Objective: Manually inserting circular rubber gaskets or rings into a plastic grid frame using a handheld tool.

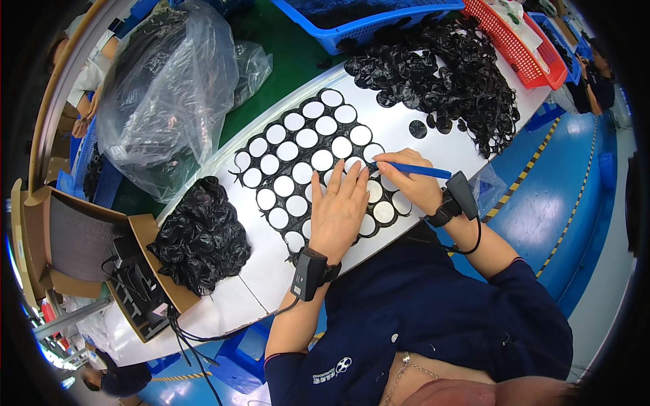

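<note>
A black sheet-like piece (296,168) with rows of round white spots lies flat on the white table in front of me. I cannot tell whether the spots are holes or discs. My left hand (338,213) rests palm down on its middle, fingers stretched out and slightly apart. A slim blue pen-like tool (423,170) is pinched in my right hand (416,186). Its tip points left, at the sheet's right part, just beside my left fingertips. Both wrists carry black strapped devices with cables.
Loose black discs (433,74) are heaped on the table's far right. A black crumpled bundle (203,237) sits at left beside an open cardboard box (179,271) with cables. Behind stand a clear plastic bag (169,88), a blue basket (365,30) and a red basket (518,47). Other people are farther off.
</note>
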`<act>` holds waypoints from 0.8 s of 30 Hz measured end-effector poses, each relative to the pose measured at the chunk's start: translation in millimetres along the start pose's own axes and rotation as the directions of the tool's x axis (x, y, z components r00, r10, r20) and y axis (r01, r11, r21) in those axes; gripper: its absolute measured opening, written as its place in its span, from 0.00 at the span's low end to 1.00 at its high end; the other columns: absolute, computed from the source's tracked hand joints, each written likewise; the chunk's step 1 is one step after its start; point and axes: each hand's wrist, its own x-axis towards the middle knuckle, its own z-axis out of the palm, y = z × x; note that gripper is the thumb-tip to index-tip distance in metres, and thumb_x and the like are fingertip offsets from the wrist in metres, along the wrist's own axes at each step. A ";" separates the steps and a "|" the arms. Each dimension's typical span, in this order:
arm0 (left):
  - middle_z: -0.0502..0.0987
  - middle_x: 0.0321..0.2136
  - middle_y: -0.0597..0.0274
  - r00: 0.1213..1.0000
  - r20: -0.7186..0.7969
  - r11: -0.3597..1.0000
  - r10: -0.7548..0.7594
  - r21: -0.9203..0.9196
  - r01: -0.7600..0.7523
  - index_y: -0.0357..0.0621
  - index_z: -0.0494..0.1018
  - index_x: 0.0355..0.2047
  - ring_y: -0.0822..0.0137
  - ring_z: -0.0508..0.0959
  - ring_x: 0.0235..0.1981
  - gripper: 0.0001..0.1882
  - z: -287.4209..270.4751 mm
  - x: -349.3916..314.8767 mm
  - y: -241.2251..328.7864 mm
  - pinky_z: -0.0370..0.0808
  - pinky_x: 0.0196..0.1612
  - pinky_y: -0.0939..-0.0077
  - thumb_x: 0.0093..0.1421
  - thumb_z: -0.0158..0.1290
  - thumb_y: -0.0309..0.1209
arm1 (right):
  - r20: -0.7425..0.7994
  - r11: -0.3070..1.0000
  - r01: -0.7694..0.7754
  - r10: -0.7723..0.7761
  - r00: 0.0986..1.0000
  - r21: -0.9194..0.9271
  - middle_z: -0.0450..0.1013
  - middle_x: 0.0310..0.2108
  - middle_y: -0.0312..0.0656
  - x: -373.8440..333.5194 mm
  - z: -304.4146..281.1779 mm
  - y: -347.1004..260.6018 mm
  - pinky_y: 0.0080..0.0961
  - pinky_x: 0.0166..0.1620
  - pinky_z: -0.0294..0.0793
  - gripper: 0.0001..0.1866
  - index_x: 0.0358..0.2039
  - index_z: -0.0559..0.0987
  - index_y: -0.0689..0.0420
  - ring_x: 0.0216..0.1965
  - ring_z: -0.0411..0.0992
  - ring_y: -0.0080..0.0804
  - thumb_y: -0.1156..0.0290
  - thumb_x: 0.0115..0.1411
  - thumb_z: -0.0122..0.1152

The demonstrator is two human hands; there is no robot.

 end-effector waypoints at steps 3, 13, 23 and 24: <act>0.72 0.55 0.63 1.000 -0.007 1.000 -0.001 -0.001 0.001 0.45 0.73 0.53 0.59 0.67 0.60 0.19 0.2 0.2 -0.3 0.61 0.60 0.42 0.63 0.52 0.34 | -0.018 1.000 -0.007 0.007 1.000 0.029 0.80 0.30 0.41 0.1 1.7 0.6 0.33 0.40 0.71 0.09 0.37 0.84 0.56 0.33 0.74 0.39 0.67 0.58 0.62; 0.71 0.55 0.62 1.000 -0.014 1.000 0.002 -0.008 -0.002 0.45 0.73 0.53 0.58 0.66 0.61 0.19 3.5 0.6 -1.3 0.61 0.59 0.41 0.62 0.53 0.33 | 0.091 0.788 0.442 -0.449 0.889 -0.429 0.77 0.37 0.43 4.3 4.4 -14.2 0.36 0.47 0.69 0.11 0.41 0.80 0.58 0.46 0.72 0.39 0.73 0.57 0.62; 0.73 0.54 0.63 0.998 -0.059 1.000 -0.016 0.015 0.017 0.45 0.72 0.53 0.59 0.67 0.60 0.20 -1.8 11.8 -10.6 0.59 0.61 0.44 0.60 0.54 0.33 | -0.130 0.993 -0.028 0.043 0.991 0.112 0.79 0.40 0.50 47.4 -28.9 26.1 0.28 0.47 0.74 0.13 0.42 0.81 0.64 0.41 0.78 0.38 0.68 0.65 0.56; 0.73 0.54 0.63 0.998 -0.060 1.000 -0.020 0.017 0.021 0.45 0.72 0.53 0.59 0.67 0.60 0.20 -1.6 15.9 -12.9 0.59 0.61 0.44 0.60 0.54 0.33 | -0.015 0.983 -0.045 0.049 0.999 0.176 0.79 0.41 0.49 44.1 -17.5 18.3 0.29 0.47 0.74 0.13 0.42 0.82 0.63 0.42 0.78 0.39 0.67 0.65 0.56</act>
